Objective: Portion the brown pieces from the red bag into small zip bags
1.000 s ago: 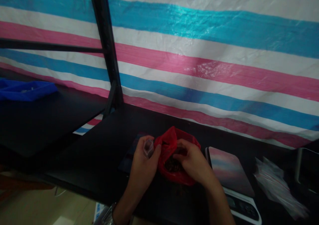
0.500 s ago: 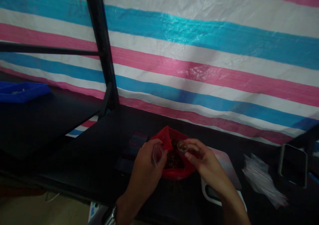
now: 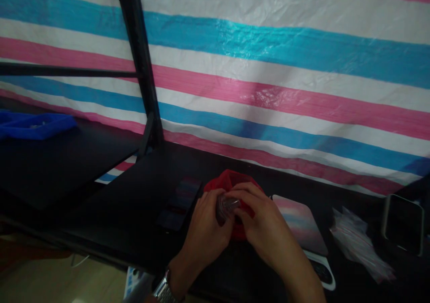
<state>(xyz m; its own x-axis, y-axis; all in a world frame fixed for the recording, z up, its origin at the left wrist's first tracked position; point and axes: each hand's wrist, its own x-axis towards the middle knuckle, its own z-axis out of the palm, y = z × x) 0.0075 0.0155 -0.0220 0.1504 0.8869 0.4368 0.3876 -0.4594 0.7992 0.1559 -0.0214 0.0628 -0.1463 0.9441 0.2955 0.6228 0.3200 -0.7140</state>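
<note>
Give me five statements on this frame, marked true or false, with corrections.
1. The left hand and right hand are at the red bag. True.
2. The left hand's grip is empty. False: it holds clear plastic.
3. The watch is on the right wrist. False: it is on the left.
4. The clear bags lie between scale and phone. True.
5. The blue tray sits right of the phone. False: it sits at far left.

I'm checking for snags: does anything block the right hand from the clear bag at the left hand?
Nothing visible does. The right hand is right at the clear bag in the left hand. The red bag lies beneath both hands, not between them.
</note>
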